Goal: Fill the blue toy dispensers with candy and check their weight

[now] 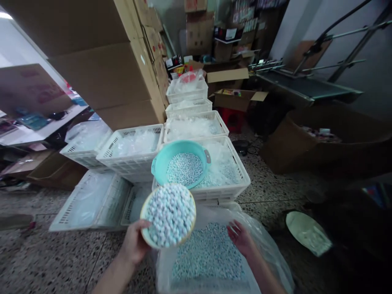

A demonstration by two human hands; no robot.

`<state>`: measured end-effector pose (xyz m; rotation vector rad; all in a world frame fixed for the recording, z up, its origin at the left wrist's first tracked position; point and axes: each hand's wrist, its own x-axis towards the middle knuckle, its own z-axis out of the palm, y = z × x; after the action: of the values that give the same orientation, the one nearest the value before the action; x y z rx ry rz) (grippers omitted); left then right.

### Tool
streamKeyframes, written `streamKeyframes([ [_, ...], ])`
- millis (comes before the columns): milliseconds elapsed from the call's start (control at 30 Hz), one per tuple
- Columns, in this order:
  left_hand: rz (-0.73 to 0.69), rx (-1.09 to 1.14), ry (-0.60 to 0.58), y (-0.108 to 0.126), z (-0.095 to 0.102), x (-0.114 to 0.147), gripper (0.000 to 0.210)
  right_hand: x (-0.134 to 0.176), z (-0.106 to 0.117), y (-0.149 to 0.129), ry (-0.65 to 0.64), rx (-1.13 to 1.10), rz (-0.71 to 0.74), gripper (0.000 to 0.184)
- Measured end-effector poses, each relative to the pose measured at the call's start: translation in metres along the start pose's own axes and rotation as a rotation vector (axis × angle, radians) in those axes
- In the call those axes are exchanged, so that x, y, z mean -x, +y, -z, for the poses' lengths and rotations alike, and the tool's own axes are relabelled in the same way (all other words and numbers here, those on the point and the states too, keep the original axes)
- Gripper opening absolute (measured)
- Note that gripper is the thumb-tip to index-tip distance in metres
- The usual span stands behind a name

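My left hand (136, 241) grips the rim of a round, pale yellow-edged bowl (171, 215) heaped with small white and bluish pellet-like pieces. The bowl is raised in front of a teal basin (159, 165), which holds more of the same pieces and rests on a white crate. My right hand (240, 237) is empty, its fingers apart, above a plastic-lined crate. Many loose pieces (208, 253) fill that crate, and its clear plastic liner (272, 253) spreads out on the right.
White crates (131, 161) with plastic bags stand to the left and run back in a row. Stacked cardboard boxes (101, 77) rise at the left. A large open carton (337, 143) and a metal-framed machine (309, 85) are at the right. A pale oval object (308, 232) lies on the floor.
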<state>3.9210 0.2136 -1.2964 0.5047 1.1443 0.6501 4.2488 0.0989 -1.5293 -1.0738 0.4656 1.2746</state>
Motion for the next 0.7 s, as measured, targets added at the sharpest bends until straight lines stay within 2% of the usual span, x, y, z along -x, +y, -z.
streamKeyframes([
  [67, -0.127, -0.037, -0.015, 0.052, -0.02, -0.004, 0.077, 0.001, -0.001, 0.0, -0.003, -0.014, 0.002, 0.021],
  [133, -0.298, -0.176, -0.041, 0.094, -0.041, -0.024, 0.076, 0.0, -0.001, 0.0, -0.009, -0.021, 0.003, 0.023],
  [167, -0.414, -0.292, -0.022, 0.11, -0.052, -0.039, 0.078, -0.001, -0.001, 0.001, -0.012, -0.023, 0.002, 0.024],
  [233, -0.686, -0.641, 0.108, 0.127, -0.074, -0.073, 0.085, -0.003, 0.003, 0.002, -0.017, -0.025, 0.004, 0.027],
  [300, -0.924, -1.084, 0.288, 0.126, -0.093, -0.106, 0.09, -0.002, 0.008, 0.003, -0.019, -0.031, 0.012, 0.028],
  [367, -1.097, -1.482, 0.389, 0.113, -0.104, -0.133, 0.086, 0.001, 0.012, 0.003, -0.025, -0.037, 0.025, 0.027],
  [467, -1.342, -1.831, 0.328, 0.096, -0.108, -0.154, 0.071, 0.009, 0.014, 0.0, -0.045, -0.026, 0.042, 0.022],
  [533, -1.486, -1.933, 0.233, 0.095, -0.107, -0.154, 0.059, 0.014, 0.011, -0.004, -0.058, -0.018, 0.044, 0.019],
  [600, -1.59, -1.938, 0.184, 0.099, -0.104, -0.142, 0.051, 0.016, 0.006, -0.009, -0.069, -0.018, 0.046, 0.017],
  [700, -1.7, -1.759, 0.256, 0.091, -0.097, -0.103, 0.056, 0.012, 0.0, -0.016, -0.084, -0.011, 0.075, 0.014],
])
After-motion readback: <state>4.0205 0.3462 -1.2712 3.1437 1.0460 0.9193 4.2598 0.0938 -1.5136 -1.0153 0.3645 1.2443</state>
